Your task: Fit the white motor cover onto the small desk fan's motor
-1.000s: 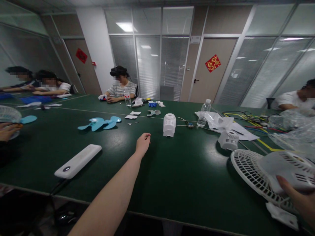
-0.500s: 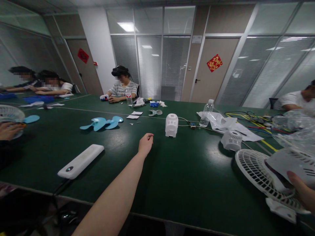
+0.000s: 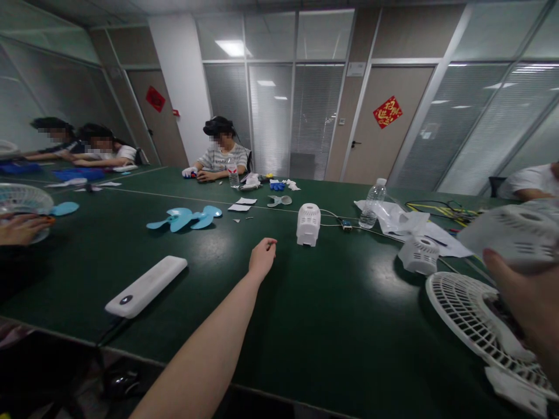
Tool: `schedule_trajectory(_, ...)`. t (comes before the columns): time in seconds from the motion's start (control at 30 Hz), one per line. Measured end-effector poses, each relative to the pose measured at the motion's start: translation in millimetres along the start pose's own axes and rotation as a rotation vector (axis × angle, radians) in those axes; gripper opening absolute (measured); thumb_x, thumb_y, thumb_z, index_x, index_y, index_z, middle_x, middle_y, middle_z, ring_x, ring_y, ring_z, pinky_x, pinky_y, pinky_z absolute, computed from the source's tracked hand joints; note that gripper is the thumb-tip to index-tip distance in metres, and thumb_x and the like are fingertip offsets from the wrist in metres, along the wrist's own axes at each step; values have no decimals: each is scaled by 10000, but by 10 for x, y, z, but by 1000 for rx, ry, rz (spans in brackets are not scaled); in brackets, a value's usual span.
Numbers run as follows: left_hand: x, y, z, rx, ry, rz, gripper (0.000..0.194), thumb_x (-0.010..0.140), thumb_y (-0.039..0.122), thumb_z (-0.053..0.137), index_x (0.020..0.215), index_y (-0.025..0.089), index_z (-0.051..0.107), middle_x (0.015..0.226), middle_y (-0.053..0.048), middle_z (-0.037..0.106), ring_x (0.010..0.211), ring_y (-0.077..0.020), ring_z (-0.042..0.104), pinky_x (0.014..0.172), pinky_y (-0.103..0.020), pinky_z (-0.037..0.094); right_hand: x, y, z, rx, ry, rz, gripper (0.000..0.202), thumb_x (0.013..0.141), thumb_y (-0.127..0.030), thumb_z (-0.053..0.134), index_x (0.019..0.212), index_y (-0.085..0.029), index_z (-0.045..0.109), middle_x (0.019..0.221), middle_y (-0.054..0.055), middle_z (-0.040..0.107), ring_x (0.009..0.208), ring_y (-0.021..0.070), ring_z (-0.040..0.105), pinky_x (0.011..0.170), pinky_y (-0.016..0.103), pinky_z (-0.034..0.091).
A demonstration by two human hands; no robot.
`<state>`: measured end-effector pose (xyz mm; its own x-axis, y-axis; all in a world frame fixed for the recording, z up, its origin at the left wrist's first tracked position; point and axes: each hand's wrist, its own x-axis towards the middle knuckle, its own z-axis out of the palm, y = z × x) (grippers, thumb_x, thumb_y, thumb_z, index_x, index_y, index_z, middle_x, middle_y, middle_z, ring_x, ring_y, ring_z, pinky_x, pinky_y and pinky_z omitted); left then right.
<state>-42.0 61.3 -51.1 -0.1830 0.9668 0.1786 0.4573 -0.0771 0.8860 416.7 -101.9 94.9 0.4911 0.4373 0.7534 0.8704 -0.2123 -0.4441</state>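
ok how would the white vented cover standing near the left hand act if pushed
The white vented cover looks like moulded plastic, so it is probably stiff. Standing taller than wide, it might tip if pushed high up. Its smooth-looking sides may be slightly slippery.

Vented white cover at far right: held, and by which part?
The right hand holds the vented white cover by its lower near side; far side hidden.

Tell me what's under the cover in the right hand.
Below the cover is a round white grille, with something dark near its middle. The right hand hides part of that area, so whatever lies behind it can't be seen.
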Motion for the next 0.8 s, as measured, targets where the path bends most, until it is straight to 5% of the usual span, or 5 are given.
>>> schedule_trajectory(0.1,-2,0,3,3,-3,2,255,890,318,476,1072,228,631,640,13,612,525,-130,539,507,-226,360,159,-226,449,112,-1,-68,996,667,-546,670,1447,-121,219,1438,172,337,1333,325,343,1120,413,277)
schedule_trajectory(0.3,-1,-9,7,7,3,1,257,894,317,470,1077,225,626,636,12,607,527,-130,541,519,-226,367,200,-154,1229,100,-122,87,965,721,-460,648,1442,-77,133,1447,206,274,1346,307,274,1127,354,221)
schedule_trajectory(0.6,9,6,-2,16,-5,-6,249,892,310,475,1062,222,633,651,2,624,573,-141,573,551,-233,391,-33,-19,1529,56,-222,314,1010,669,-540,653,1437,-123,146,1409,251,246,1308,399,274,1030,468,286)
schedule_trajectory(0.8,10,8,-17,18,-10,-6,239,888,300,484,1056,234,640,656,5,633,575,-141,575,561,-236,389,86,59,1627,24,-336,568,1018,590,-546,692,1433,-282,185,1361,233,242,1193,447,396,885,528,353)
